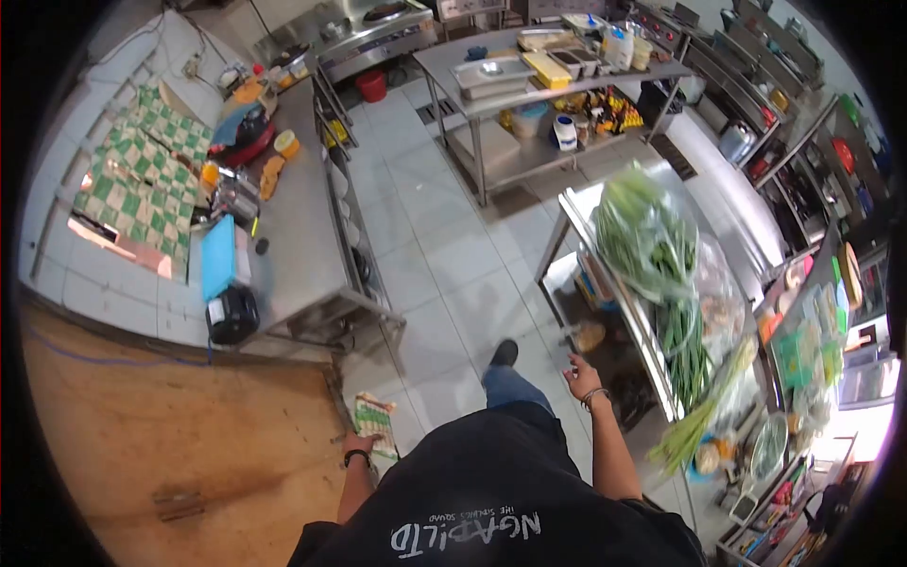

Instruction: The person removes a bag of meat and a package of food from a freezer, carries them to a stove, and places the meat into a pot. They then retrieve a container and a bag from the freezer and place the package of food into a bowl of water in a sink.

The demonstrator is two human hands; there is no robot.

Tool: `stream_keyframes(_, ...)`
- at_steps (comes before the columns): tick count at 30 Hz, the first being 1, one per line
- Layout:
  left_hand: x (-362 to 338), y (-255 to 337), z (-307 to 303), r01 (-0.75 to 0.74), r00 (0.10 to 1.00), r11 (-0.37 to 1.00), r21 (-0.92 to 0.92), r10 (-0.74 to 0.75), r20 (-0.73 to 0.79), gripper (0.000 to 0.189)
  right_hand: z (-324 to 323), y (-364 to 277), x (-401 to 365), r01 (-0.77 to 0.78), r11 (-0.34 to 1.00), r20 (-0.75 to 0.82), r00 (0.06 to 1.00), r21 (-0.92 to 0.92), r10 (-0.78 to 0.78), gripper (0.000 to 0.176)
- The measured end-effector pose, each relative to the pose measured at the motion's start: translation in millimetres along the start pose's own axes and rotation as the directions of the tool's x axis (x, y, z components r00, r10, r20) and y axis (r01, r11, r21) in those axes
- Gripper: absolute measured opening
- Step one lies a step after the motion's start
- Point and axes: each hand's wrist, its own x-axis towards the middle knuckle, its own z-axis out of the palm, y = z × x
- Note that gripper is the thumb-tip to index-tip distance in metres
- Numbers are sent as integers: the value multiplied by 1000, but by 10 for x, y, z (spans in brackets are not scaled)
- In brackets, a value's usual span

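My left hand (361, 443), with a dark band at the wrist, is closed on the edge of a green, white and reddish packet (375, 416). The packet hangs low over the tiled floor, beside the wooden panel. What is inside it cannot be made out. My right hand (585, 380), wearing a bracelet, is held out on the other side of my body. Its fingers are apart and loosely bent, with nothing in them. The nearest thing to it is the steel table (619, 300) bearing bagged green leafy vegetables (642, 227).
A steel counter (293, 241) with a blue board (218, 260) and a black appliance (232, 315) runs along the left. Ahead, another steel table (439, 68) carries trays. Tiled floor (439, 255) lies between them. A red bucket (371, 86) stands farther back.
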Motion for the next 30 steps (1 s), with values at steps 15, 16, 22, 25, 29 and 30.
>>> stream_keyframes(15,1072,2889,144,-96,886,947,305,-58,459,77,-1477,-1921,4023,331,937,-52,940,-108,-338,50)
stream_keyframes(16,1228,3096,139,-115,882,940,320,-52,469,77,-1497,-1844,4208,306,946,-62,948,-107,-313,50)
stream_keyframes(22,2325,4489,-25,-239,879,902,359,44,475,79,-1291,-1003,5060,-63,936,170,977,-345,128,58)
stream_keyframes(25,2886,5270,-128,-329,878,874,359,144,456,80,-1495,-1086,5209,-192,911,295,904,-366,309,64)
stream_keyframes(29,3500,6294,-298,-410,887,837,362,275,371,82,-1650,-1102,5529,-313,934,301,886,-176,353,59)
stream_keyframes(30,3542,6588,-383,-420,884,825,378,278,376,82,-1649,-1062,5616,-329,930,301,881,-161,364,59)
